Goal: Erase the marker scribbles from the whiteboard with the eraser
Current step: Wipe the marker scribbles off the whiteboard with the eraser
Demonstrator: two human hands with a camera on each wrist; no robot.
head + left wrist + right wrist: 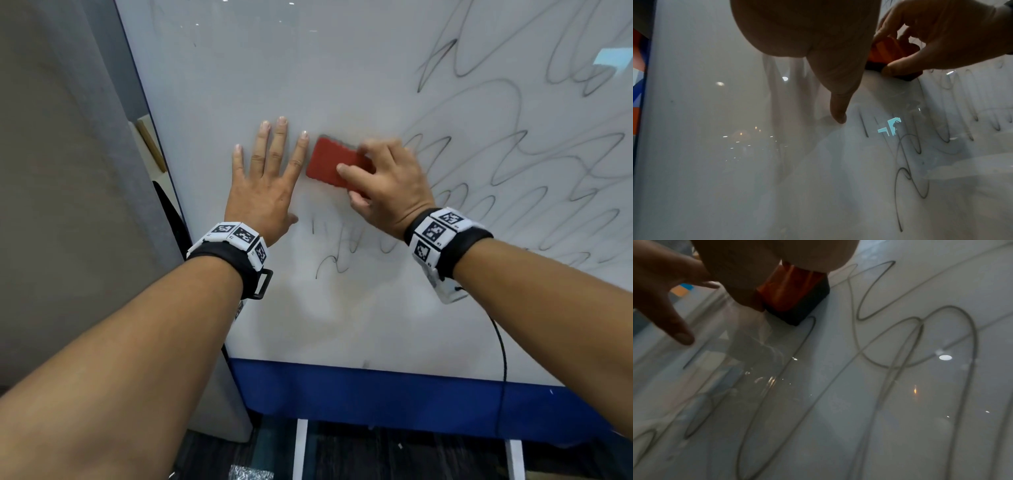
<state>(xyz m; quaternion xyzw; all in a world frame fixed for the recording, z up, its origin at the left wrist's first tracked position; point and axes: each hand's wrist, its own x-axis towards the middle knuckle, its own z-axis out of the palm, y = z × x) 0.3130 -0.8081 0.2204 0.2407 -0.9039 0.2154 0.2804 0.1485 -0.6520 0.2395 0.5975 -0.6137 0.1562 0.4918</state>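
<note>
Scribbles (496, 178) fill the right of the frame beside your right hand (387, 185) gripping the eraser (334, 164), while your left hand (267, 185) lies flat on the whiteboard (239, 68).

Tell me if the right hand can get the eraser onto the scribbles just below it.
Probably yes. The right hand grips the eraser flat on the whiteboard, and the scribbles lie directly below with bare board between. The left hand rests flat to the side, out of that path.
</note>
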